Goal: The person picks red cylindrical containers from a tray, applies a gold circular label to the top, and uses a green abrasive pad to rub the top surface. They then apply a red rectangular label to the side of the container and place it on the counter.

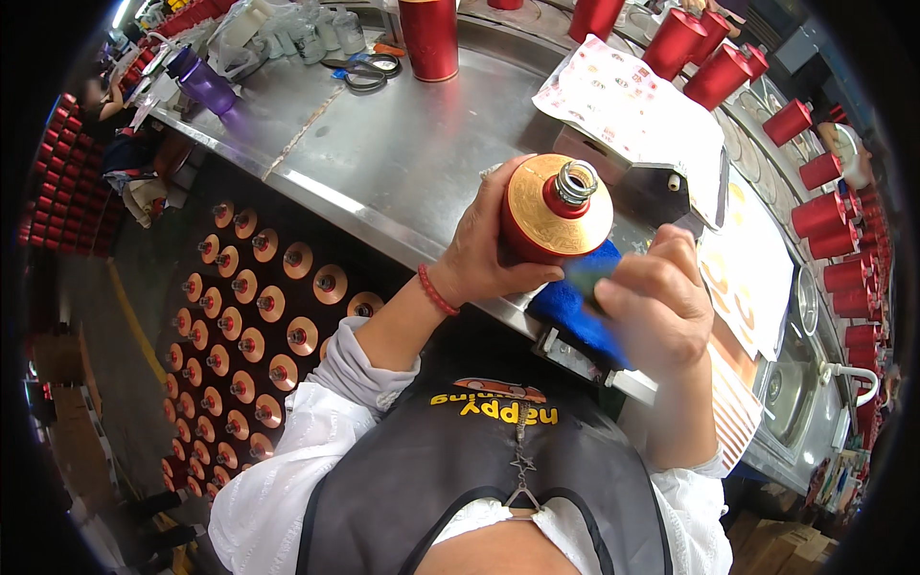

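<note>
My left hand is wrapped round a red bottle with a gold shoulder and an uncapped glass neck, tilted slightly over the table's near edge. Just right of the bottle, my right hand is closed on a small green thing, smeared by motion; its kind does not show. Whether that thing touches the bottle I cannot tell. Below both hands a blue cloth hangs at the edge of the table.
The metal table carries black scissors, a purple bottle, a standing red bottle and a covered box. Several gold-shouldered bottles stand below left. More red bottles and a sink are at right.
</note>
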A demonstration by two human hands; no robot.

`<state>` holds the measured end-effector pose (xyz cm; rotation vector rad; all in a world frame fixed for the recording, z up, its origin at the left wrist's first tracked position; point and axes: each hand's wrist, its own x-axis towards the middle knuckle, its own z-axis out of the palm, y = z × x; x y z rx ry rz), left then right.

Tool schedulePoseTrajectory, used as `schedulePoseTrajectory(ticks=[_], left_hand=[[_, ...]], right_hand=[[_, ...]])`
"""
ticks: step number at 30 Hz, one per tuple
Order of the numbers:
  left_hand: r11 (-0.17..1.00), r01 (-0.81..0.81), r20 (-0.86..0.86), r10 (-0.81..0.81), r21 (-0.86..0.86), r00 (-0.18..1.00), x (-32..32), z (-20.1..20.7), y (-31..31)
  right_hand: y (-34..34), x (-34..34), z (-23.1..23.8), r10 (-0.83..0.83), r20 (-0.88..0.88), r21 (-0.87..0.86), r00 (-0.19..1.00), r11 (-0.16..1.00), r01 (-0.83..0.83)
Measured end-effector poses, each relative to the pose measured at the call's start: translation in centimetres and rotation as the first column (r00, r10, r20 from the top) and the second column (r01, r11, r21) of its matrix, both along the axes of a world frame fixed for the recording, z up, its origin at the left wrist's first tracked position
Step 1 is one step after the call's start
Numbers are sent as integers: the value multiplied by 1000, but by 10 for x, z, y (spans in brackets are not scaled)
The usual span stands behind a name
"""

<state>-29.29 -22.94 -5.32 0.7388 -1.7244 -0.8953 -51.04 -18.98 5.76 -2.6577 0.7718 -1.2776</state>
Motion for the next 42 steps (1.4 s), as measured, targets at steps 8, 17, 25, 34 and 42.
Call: schedulePoseTrajectory(ticks=[8,17,25,34,42], left_hand=[[998,-4,-31,6,62,999,0,0,4],[997,-79,-82,79,7,994,-7,5,18],[980,-150,6,152,-134,988,-10,0,28],[981,-157,-17,156,-117,988,-17,10,34],[978,-196,8,197,-79,980,-16,12,37]], right_hand=[[19,-22,-22,-185,228,381,956,920,88],[23,2,-49,-364,199,744,910,660,102],[29,8,-56,-354,213,723,911,684,97],[32,8,-45,-372,310,810,875,585,-39],[32,19,-36,-454,426,872,783,437,-221]])
